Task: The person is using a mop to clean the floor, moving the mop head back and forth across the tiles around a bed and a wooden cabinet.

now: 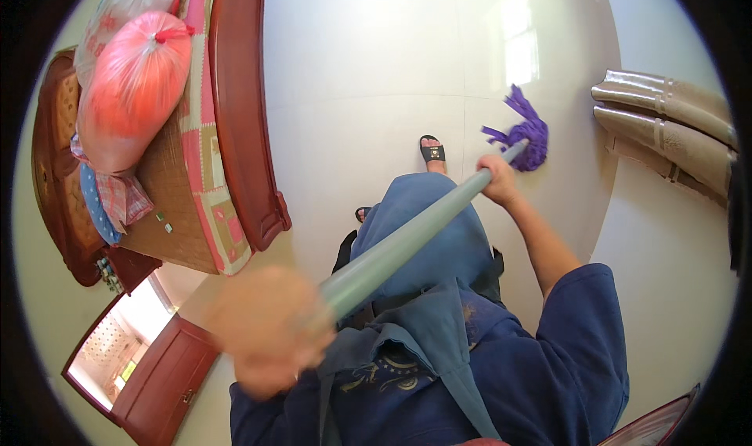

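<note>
Both of my hands are wrapped around the grey handle of a mop (pixel 407 250), which slants across my body. My left hand (pixel 270 332), blurred by motion, grips the upper end close to me. Farther down the handle, my right hand (pixel 498 179) is closed around it near the head. The purple strip mop head (pixel 533 144) rests on the pale tiled floor (pixel 368 62), ahead and to the right of my sandalled foot (pixel 432 153).
A bed with a dark red wooden side rail (pixel 241 109) runs along the left. On it stand a full pink plastic bag (pixel 137 89) and a whitish bag (pixel 137 3). A mirrored dresser (pixel 160 383) is at lower left. Folded brown padded panels (pixel 666 117) lie at the right wall.
</note>
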A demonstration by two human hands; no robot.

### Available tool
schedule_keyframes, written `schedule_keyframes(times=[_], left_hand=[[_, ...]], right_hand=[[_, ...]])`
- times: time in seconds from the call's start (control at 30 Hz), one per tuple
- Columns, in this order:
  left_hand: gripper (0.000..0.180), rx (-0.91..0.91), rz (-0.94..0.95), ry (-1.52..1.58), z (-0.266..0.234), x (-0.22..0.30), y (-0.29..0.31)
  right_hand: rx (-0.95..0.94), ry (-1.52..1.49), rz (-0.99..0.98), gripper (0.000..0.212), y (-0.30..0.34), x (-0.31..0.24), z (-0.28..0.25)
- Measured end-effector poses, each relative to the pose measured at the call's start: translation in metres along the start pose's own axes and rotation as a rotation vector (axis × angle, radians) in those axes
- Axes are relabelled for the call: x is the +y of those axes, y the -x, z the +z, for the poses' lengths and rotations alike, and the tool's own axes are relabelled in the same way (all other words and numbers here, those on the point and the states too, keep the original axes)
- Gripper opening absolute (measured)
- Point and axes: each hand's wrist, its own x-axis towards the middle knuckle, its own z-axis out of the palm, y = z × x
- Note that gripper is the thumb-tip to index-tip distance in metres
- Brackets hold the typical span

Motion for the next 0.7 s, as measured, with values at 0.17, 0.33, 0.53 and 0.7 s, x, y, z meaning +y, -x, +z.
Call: schedule_keyframes(times=[0.17,0.33,0.53,0.7], left_hand=[[0.023,0.111,-0.060,0.187,-0.038,-0.025,0.053],[0.017,0.179,0.228,0.070,-0.111,0.034,0.162],[0.017,0.442,0.379,-0.246,-0.106,0.122,0.309],[0.018,0.746,0.428,-0.621,-0.068,0.121,0.354]], right_hand=[[0.052,0.074,0.032,0.012,0.006,-0.001,0.044],[-0.042,0.070,-0.346,0.018,-0.034,-0.091,0.138],[-0.154,-0.114,-0.566,0.020,-0.053,-0.239,0.257],[-0.207,-0.187,-0.715,0.022,-0.061,-0.308,0.351]])
